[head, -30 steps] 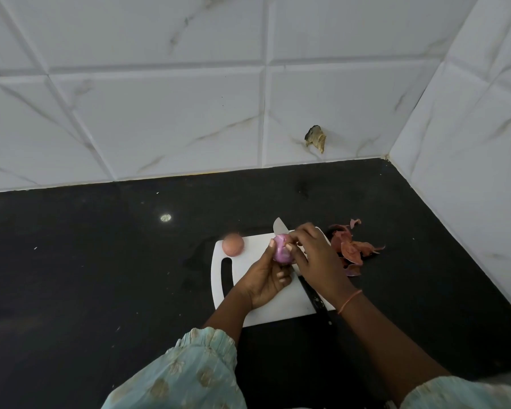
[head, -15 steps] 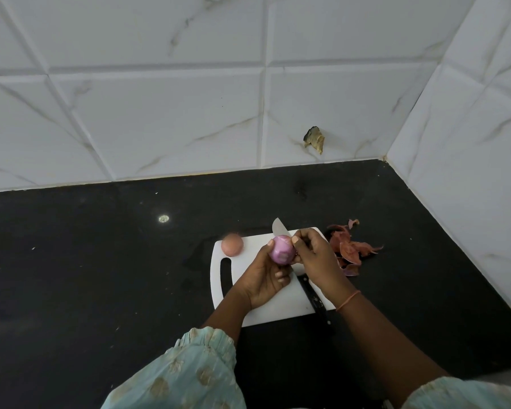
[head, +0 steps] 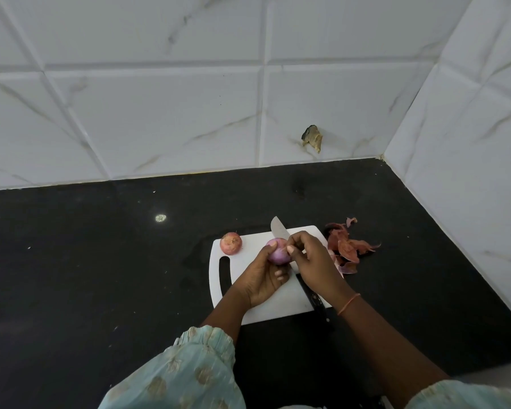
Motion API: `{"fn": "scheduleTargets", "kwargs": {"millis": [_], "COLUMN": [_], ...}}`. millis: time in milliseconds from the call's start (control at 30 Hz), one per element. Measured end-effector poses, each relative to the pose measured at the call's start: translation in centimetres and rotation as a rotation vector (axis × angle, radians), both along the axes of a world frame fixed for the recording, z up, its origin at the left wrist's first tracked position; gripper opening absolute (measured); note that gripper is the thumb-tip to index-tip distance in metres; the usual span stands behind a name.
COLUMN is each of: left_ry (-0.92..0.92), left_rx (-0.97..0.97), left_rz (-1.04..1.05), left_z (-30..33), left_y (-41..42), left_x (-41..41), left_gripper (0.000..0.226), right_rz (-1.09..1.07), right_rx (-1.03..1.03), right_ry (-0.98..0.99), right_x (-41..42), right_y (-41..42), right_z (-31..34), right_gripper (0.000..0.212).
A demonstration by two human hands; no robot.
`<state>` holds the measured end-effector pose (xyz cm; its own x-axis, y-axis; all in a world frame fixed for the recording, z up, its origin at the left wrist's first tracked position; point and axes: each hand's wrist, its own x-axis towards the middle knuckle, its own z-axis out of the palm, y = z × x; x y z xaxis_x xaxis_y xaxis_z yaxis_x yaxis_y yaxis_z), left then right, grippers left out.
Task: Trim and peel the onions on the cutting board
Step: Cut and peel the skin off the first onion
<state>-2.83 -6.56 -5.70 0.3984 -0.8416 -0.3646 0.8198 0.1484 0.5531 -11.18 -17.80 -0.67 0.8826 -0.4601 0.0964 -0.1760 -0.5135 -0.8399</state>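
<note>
Both hands meet over the middle of the white cutting board (head: 278, 308). Left hand (head: 263, 276) cups a half-peeled purple onion (head: 278, 251) from below, fingers curled round it and the thumb up at its 9 o'clock side. Right hand (head: 313, 261) comes in from 3 o'clock; its thumb and curled fingers pinch at the onion's skin on the right edge. Pale green sleeves cover both forearms nearest the camera, and a thin orange band (head: 348, 304) circles the right wrist.

Under the hands a knife (head: 279, 230) lies on the board, its dark handle pointing toward 5 o'clock past the board's near edge and its blade tip toward 11 o'clock past the far edge. At the board's far left corner, about 10 o'clock from the hands, sits a second onion (head: 230, 243), unpeeled. Off the board at 2 o'clock, a heap of reddish onion skins (head: 347, 247) lies on the black surface (head: 101, 276). Beyond stand white marbled wall tiles (head: 160, 113).
</note>
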Motion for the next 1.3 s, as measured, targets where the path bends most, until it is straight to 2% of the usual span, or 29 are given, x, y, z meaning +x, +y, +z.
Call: {"fn": "scheduleTargets", "kwargs": {"millis": [100, 167, 267, 367, 533, 633, 733, 900, 1133, 1300], "left_ry": [-0.004, 0.001, 0.006, 0.017, 0.024, 0.005, -0.029, -0.029, -0.008, -0.051], "left_rx": [-0.024, -0.039, -0.042, -0.028, 0.045, 0.064, 0.033, 0.037, 0.051, 0.07], "left_rz": [-0.006, -0.012, -0.005, 0.002, 0.026, 0.045, 0.043, 0.045, 0.048, 0.06], "left_z": [-0.1, -0.2, -0.3, -0.2, -0.2, -0.5, -0.6, -0.4, 0.0, -0.2], "left_y": [0.1, 0.1, 0.0, 0.0, 0.0, -0.1, -0.1, 0.0, 0.1, 0.0], "left_x": [0.0, 0.0, 0.0, 0.0, 0.0, 0.0, 0.2, 0.0, -0.2, -0.2], "left_gripper": [0.043, 0.043, 0.044, 0.048, 0.055, 0.059, 0.06, 0.065, 0.056, 0.068], "right_rz": [-0.08, -0.094, -0.027, -0.082, -0.121, -0.135, -0.143, -0.139, -0.14, -0.192], "right_rx": [0.203, 0.212, -0.032, -0.203, -0.358, -0.324, -0.224, -0.26, -0.194, -0.123], "right_ry": [-0.055, -0.084, -0.032, -0.022, -0.071, -0.058, -0.053, -0.048, -0.088, -0.057], "right_x": [0.3, 0.0, -0.4, -0.4, -0.5, -0.2, 0.1, 0.3, 0.0, 0.2], "right_y": [-0.3, -0.6, -0.4, 0.1, 0.6, 0.6, 0.8, 0.8, 0.2, 0.9], "right_z": [0.2, 0.3, -0.2, -0.8, -0.7, -0.5, -0.5, -0.7, -0.8, -0.7], "right_gripper": [0.015, 0.009, 0.016, 0.021, 0.008, 0.008, 0.017, 0.021, 0.009, 0.022]}}
